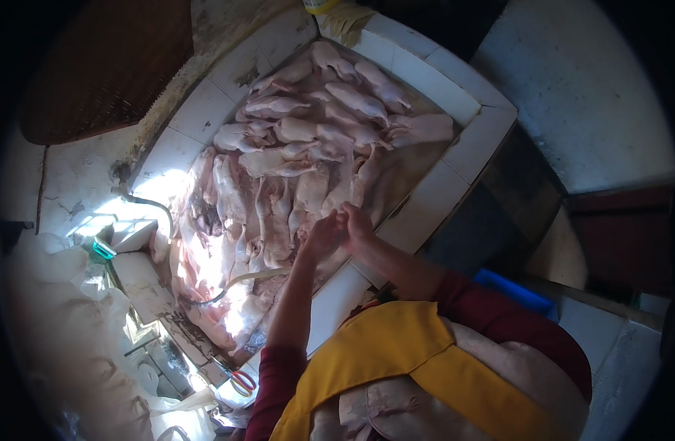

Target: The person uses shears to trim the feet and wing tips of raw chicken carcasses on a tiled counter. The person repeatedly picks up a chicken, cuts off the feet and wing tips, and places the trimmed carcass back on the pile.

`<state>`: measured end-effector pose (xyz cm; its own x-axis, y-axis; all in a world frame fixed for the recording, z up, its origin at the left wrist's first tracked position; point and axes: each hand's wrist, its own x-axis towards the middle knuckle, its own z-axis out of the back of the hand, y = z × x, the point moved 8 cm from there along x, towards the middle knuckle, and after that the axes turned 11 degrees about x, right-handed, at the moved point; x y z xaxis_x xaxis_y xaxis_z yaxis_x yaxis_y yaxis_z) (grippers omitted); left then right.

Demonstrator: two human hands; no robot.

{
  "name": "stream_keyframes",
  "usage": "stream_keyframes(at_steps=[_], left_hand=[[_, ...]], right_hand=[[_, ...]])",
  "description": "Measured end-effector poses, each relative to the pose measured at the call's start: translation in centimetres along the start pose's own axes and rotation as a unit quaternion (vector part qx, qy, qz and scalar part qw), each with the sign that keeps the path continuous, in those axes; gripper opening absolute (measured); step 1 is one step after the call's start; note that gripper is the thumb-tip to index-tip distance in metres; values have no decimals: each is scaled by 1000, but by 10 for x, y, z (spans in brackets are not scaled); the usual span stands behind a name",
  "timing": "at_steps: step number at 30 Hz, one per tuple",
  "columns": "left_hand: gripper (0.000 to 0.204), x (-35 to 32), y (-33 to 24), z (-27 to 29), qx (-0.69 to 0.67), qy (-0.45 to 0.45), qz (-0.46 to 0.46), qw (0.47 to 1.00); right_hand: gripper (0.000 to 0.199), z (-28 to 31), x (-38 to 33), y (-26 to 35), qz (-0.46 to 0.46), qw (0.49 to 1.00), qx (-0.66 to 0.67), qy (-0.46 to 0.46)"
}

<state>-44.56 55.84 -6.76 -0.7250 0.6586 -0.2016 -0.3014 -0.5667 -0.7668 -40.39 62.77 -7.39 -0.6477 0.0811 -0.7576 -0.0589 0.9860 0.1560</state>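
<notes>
A hose (264,274) lies at the left over the plucked birds (295,131), which spread through the tiled basin (424,204) ahead of and left of your hands. Your left hand (324,235) meets your right hand (358,226) above the basin's near side, fingers curled; whether they pinch anything, I cannot tell. A blue container (515,294) sits to the right.

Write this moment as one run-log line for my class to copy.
left hand and right hand: together | held: cannot tell | below: pale carcasses in tiled basin | hose: lying over carcasses
</notes>
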Motion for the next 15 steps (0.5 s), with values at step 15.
stream_keyframes(at_steps=[15], left_hand=[[36,120,-103,-63,275,-32,190,942]], right_hand=[[20,-21,142,159,-93,875,-451,149]])
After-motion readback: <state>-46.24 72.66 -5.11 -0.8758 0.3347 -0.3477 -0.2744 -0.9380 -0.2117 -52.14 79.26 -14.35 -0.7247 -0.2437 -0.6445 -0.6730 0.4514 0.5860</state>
